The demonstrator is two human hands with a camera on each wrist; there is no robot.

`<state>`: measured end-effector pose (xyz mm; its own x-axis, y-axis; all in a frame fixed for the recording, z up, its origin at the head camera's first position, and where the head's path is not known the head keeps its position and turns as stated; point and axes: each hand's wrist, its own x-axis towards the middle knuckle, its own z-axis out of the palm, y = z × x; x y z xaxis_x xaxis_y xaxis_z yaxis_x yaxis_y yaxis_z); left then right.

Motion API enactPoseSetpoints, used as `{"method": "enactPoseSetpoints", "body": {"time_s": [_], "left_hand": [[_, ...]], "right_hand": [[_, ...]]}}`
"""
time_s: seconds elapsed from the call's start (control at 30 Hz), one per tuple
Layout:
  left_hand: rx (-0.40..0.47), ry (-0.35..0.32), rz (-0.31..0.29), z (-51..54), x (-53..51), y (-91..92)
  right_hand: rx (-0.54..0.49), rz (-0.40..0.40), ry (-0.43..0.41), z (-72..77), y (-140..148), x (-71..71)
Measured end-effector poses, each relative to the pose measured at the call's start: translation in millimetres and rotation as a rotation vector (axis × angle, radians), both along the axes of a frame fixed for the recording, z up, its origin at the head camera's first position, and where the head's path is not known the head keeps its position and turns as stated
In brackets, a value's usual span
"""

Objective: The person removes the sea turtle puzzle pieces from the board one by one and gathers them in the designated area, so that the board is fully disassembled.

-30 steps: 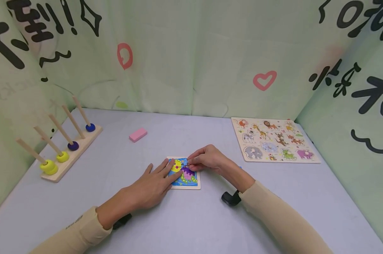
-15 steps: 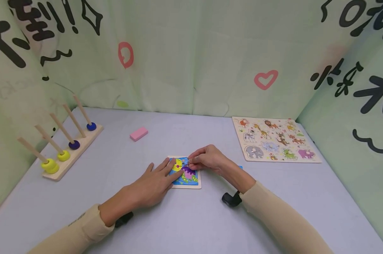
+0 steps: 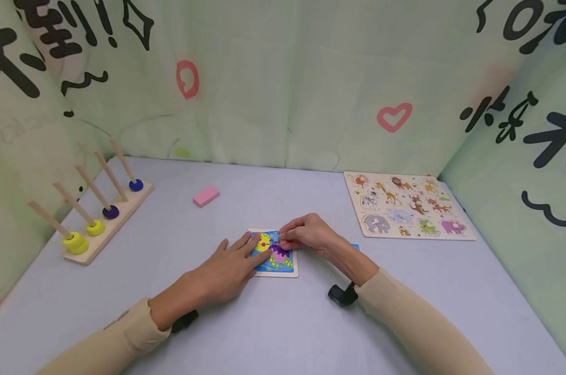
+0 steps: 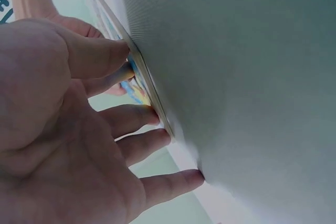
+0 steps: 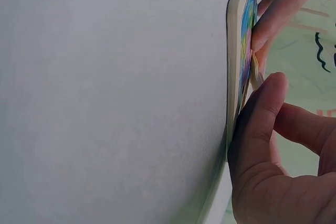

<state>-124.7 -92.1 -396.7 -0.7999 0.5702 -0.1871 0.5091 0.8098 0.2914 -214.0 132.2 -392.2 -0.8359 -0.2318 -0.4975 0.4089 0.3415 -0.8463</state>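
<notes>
A person's left hand (image 3: pixel 226 275) lies over the left side of a small picture puzzle (image 3: pixel 279 269) at the centre of the frame, fingers spread and extended, some touching its surface and edge. The right hand (image 3: pixel 312 234) comes in from the right, thumb and fingertips pinching a thin puzzle piece (image 5: pixel 255 72), which is tilted at the puzzle's upper right part. The puzzle, bright blue, yellow and purple in a pale wooden frame, lies flat on a white worktop (image 3: pixel 264 333). Both arms wear beige sleeves (image 3: pixel 414 317), with a black device (image 3: pixel 342 295) beneath each wrist. A sliver of a blue object (image 3: pixel 355 246) shows behind the right forearm. Above and left of the puzzle is a pink block (image 3: pixel 206 197). At the left stands a wooden peg rack (image 3: pixel 122 212) with yellow and blue rings. At the right lies an animal board (image 3: pixel 395 232). Pale green cloth (image 3: pixel 245 104) with black lettering and red hearts fills the upper frame.
</notes>
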Motion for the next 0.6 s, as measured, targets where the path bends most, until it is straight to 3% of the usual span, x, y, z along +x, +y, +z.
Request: {"method": "enactPoseSetpoints", "body": {"time_s": [0.6], "left_hand": [[-0.01,-0.002,-0.005,0.7,0.8,0.5]], "right_hand": [[0.012,-0.008,0.016,-0.6,-1.3,2.0]]}}
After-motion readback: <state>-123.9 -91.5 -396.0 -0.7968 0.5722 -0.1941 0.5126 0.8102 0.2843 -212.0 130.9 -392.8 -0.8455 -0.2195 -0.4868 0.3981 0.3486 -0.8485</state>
